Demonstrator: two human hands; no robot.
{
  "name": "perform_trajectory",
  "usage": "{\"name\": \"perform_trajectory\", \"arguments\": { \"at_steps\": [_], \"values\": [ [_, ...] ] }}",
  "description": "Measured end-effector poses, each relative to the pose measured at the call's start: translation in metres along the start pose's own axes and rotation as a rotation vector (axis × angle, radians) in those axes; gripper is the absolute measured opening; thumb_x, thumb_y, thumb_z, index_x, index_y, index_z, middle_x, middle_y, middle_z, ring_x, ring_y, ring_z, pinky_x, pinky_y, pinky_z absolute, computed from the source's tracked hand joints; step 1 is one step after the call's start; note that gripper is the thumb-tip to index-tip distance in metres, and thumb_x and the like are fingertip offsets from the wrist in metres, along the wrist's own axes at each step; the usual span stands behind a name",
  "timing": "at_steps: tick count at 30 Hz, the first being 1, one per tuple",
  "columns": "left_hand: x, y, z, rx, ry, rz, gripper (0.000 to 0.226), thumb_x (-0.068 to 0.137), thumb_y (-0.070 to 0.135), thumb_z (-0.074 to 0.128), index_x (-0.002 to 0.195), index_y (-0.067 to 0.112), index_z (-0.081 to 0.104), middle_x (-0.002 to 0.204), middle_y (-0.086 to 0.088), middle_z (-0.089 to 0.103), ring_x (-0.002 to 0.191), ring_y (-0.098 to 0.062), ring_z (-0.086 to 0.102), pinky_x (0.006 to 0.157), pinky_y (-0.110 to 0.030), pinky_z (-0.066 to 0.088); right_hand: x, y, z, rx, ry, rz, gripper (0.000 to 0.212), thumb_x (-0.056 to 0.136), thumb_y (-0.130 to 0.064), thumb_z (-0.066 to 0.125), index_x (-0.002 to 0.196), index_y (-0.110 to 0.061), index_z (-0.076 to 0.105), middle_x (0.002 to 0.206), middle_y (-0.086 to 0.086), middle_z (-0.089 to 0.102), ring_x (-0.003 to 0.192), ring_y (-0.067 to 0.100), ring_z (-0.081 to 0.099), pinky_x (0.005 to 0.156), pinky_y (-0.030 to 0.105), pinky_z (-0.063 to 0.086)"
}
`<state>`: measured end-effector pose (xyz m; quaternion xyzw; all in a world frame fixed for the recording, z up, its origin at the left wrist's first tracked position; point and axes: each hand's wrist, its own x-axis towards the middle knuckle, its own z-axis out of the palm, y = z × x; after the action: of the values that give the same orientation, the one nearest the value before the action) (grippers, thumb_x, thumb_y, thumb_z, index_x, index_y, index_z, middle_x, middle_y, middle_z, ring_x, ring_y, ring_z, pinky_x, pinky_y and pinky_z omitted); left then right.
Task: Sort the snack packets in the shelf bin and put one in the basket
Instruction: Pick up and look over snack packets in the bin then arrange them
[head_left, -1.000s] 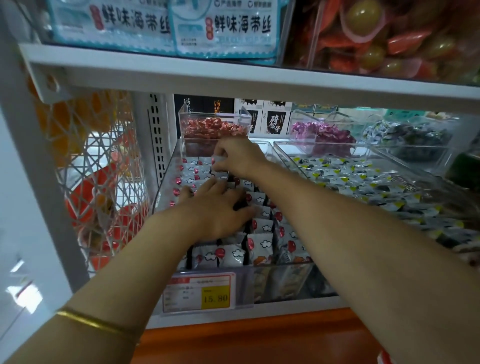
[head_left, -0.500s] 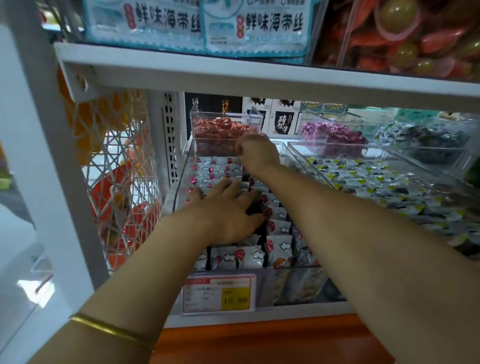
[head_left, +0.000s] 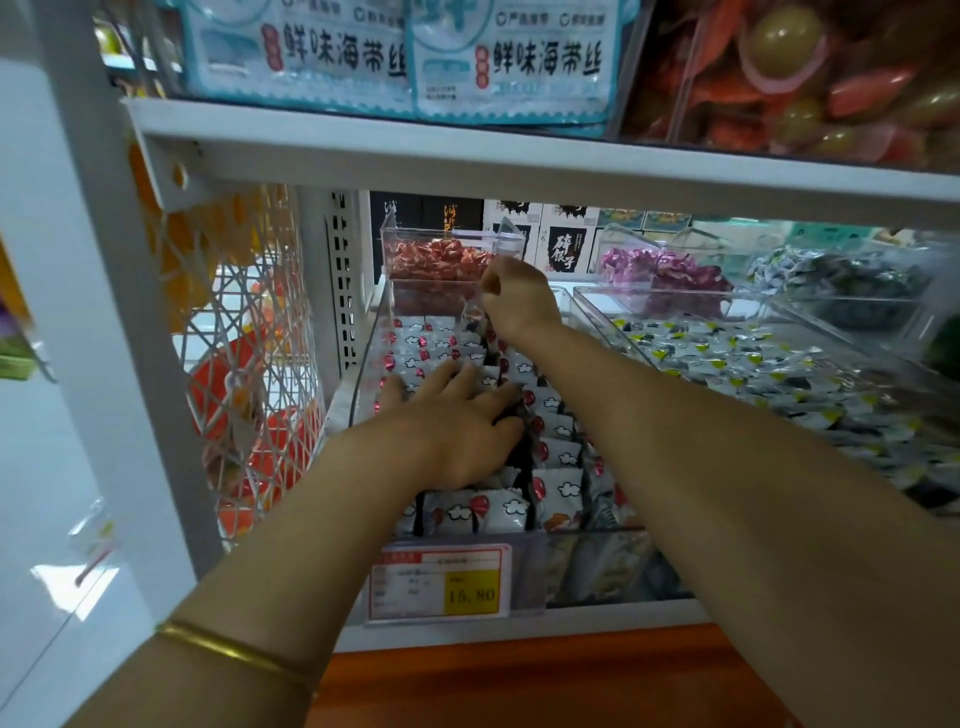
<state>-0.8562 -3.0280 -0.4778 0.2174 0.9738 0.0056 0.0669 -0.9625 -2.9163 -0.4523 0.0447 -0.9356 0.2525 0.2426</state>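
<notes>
Hands on white, cloud-printed packets

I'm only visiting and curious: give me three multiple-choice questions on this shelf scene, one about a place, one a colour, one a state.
1. The bin of red sweets stands where? A) behind the shelf bin of snack packets B) in front of it C) under it
2. The bangle on the left wrist is: A) silver B) gold C) black
3. The left hand is: A) flat on the packets B) pinching one C) a fist
Key: 1A, it sits at the far end; 2B, yellow metal; 3A, straight fingers.
</notes>
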Motion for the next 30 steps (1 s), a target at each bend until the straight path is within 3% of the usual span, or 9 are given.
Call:
{"name": "perform_trajectory", "arguments": {
  "at_steps": [7,9,11,13,16,19,22,26,30],
  "values": [
    [-0.016,0.004,-0.009,-0.163,0.193,0.009,0.051,0.097,0.044,0.022,0.147,0.031,0.020,0.157,0.001,0.011,0.145,-0.023,0.000,0.114,-0.057,0.001,-0.033,-0.013,-0.040,0.274,0.270,0.029,0.003,0.093,-0.008,0.054,0.090,-0.007,0.052,0.084,0.006,0.052,0.077,0.021,0.049,0.063,0.026,0.036],
    [-0.025,0.004,-0.012,-0.192,0.292,0.027,0.045,0.097,0.036,0.032,0.139,0.020,0.038,0.146,-0.008,0.033,0.138,-0.028,0.022,0.112,-0.050,0.020,-0.055,-0.015,-0.055,0.420,0.309,0.073,0.008,0.093,-0.009,0.054,0.086,-0.008,0.050,0.086,0.005,0.052,0.083,0.025,0.055,0.068,0.032,0.043],
    [-0.036,0.007,-0.013,-0.271,0.438,0.013,0.034,0.094,0.025,0.043,0.124,0.011,0.049,0.121,-0.012,0.049,0.120,-0.031,0.042,0.099,-0.040,0.037,-0.085,-0.016,-0.073,0.562,0.328,0.102,0.017,0.094,-0.009,0.053,0.079,-0.013,0.046,0.088,0.006,0.053,0.084,0.031,0.060,0.071,0.042,0.050],
    [-0.050,0.013,-0.014,-0.417,0.550,-0.037,0.034,0.093,0.019,0.049,0.125,0.007,0.049,0.114,-0.015,0.055,0.104,-0.031,0.053,0.086,-0.038,0.046,-0.116,-0.014,-0.090,0.688,0.302,0.136,0.023,0.094,-0.010,0.054,0.076,-0.018,0.044,0.092,0.013,0.057,0.073,0.029,0.065,0.067,0.043,0.055],
    [-0.068,0.020,-0.015,-0.691,0.640,-0.075,0.035,0.095,0.020,0.050,0.127,0.008,0.047,0.105,-0.010,0.059,0.082,-0.023,0.059,0.061,-0.028,0.047,-0.156,-0.009,-0.109,0.887,0.248,0.237,0.014,0.092,-0.010,0.057,0.082,-0.012,0.049,0.092,0.016,0.062,0.060,0.015,0.066,0.066,0.038,0.058],
    [-0.080,0.026,-0.014,-0.959,0.607,-0.037,0.037,0.094,0.023,0.052,0.130,0.012,0.051,0.104,0.001,0.062,0.073,-0.004,0.057,0.054,-0.014,0.047,-0.184,-0.001,-0.122,1.077,0.177,0.329,0.006,0.093,-0.009,0.055,0.093,-0.003,0.052,0.087,0.009,0.061,0.058,0.009,0.066,0.063,0.030,0.060],
    [-0.091,0.032,-0.018,-1.202,0.537,-0.003,0.024,0.092,0.021,0.055,0.113,0.014,0.064,0.087,0.002,0.066,0.064,-0.001,0.060,0.050,-0.008,0.047,-0.200,0.004,-0.132,1.205,0.124,0.380,0.008,0.094,-0.007,0.053,0.098,0.000,0.054,0.086,0.008,0.061,0.062,0.011,0.067,0.059,0.023,0.056],
    [-0.091,0.035,-0.018,-1.383,0.469,0.001,0.019,0.087,0.026,0.059,0.098,0.014,0.068,0.088,-0.005,0.067,0.074,-0.012,0.062,0.056,-0.014,0.051,-0.209,0.010,-0.138,1.280,0.060,0.397,0.013,0.092,-0.011,0.055,0.083,-0.004,0.061,0.072,0.002,0.069,0.065,0.017,0.069,0.058,0.023,0.055],
    [-0.090,0.036,-0.020,-1.849,0.301,0.040,0.015,0.082,0.022,0.062,0.070,0.012,0.062,0.061,0.000,0.058,0.053,-0.007,0.057,0.049,-0.015,0.050,-0.209,0.016,-0.138,1.346,0.018,0.476,0.012,0.084,-0.017,0.062,0.081,-0.007,0.065,0.067,0.003,0.068,0.059,0.013,0.067,0.052,0.022,0.053]
  ]
}}
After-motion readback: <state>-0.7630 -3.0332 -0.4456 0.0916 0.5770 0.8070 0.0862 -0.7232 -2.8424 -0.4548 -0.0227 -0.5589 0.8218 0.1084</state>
